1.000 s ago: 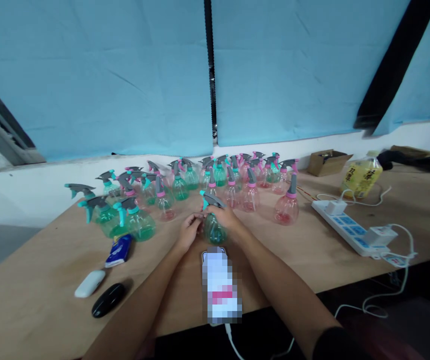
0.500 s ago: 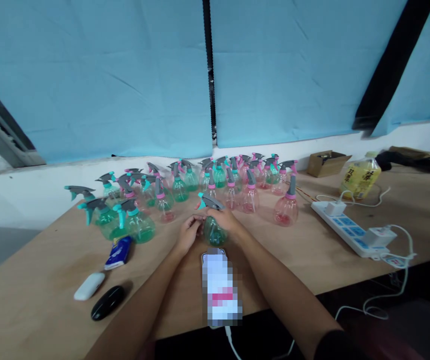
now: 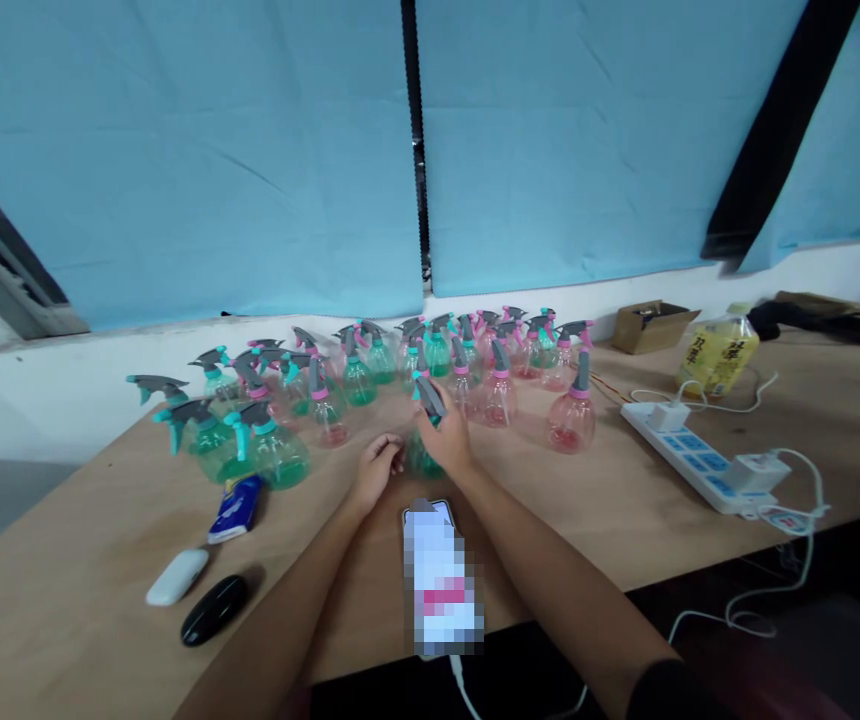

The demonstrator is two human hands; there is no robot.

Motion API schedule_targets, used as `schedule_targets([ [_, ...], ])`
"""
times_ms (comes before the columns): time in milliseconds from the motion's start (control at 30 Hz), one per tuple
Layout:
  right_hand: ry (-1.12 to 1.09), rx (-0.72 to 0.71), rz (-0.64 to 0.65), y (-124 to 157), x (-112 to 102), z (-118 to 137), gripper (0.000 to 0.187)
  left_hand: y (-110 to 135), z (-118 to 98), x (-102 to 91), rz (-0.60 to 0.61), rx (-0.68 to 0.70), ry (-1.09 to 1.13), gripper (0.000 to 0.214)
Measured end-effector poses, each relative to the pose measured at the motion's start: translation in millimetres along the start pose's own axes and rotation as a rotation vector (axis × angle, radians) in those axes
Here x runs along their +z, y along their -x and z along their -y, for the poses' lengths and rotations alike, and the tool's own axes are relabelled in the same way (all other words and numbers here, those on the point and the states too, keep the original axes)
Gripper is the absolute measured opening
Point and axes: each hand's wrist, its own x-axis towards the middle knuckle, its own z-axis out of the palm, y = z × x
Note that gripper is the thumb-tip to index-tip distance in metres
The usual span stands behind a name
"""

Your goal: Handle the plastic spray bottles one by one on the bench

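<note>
A green spray bottle (image 3: 424,462) with a grey and teal trigger head stands just beyond a phone. My right hand (image 3: 448,437) is closed round the upper part of it, at the neck and head, covering much of its right side. My left hand (image 3: 380,468) rests to the left of the bottle, slightly apart from it, with its fingers curled in and nothing visible in them. Behind my hands stand several more spray bottles, among them a pink one (image 3: 500,395) and a green one (image 3: 278,458).
The phone (image 3: 430,514) lies in front of me with a white cable. A blue packet (image 3: 236,510), a white case (image 3: 177,577) and a black case (image 3: 215,610) lie to the left. On the right are a power strip (image 3: 689,462), a yellow-labelled jug (image 3: 716,355) and a cardboard box (image 3: 651,328).
The spray bottle's head has turned, its nozzle now pointing more away from me. My right hand has shifted higher up round it. A small gap now separates my left hand from the bottle.
</note>
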Motion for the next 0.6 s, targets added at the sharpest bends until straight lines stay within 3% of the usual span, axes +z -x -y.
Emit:
schedule_targets([
  [233, 0.185, -0.151, -0.011, 8.3, 5.9, -16.5, 0.045, 1.8, -5.2, 0.5, 0.001, 0.003, 0.033, 0.029],
  [400, 0.288, 0.0, -0.023, 10.1, 15.3, -22.2, 0.04, 3.6, -7.8, 1.8, -0.052, 0.01, 0.087, 0.028],
  [600, 0.34, 0.017, 0.027, 12.6, 22.9, -24.3, 0.041, 4.3, -5.1, 0.8, -0.023, 0.023, 0.009, 0.03],
])
